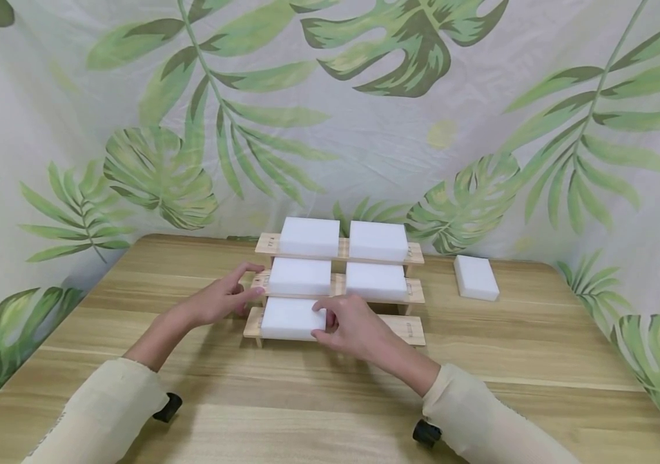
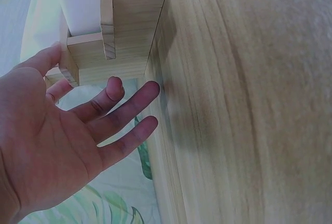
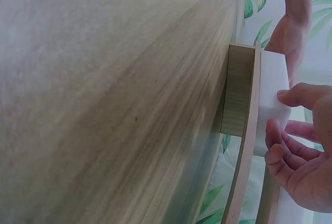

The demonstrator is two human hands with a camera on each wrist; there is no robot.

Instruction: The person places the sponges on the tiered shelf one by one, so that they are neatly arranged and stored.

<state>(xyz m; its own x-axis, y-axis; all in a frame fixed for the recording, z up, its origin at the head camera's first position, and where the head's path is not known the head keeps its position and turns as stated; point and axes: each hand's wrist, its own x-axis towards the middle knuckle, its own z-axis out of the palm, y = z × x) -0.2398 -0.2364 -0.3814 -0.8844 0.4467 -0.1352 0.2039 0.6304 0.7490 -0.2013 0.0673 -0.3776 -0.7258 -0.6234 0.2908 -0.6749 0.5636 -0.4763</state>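
Note:
A three-tier wooden stand [image 1: 414, 330] stands on the table with white foam blocks on its tiers. On the lowest tier lies a white foam block [image 1: 291, 317], at its left side. My right hand [image 1: 356, 328] grips that block by its right end, the thumb on the front face and the fingers curled behind [image 3: 306, 146]. At the left end of the middle tier, my left hand [image 1: 216, 299] pinches the board between thumb and index finger. The other left fingers [image 2: 127, 110] spread loosely below, beside the stand's leg.
Two foam blocks sit side by side on the top tier [image 1: 264, 243], and two more on the middle tier [image 1: 416, 291]. Another white block [image 1: 476, 278] lies on the wooden table [image 1: 539, 361] to the right. A leaf-print cloth [image 1: 376, 142] hangs behind the table.

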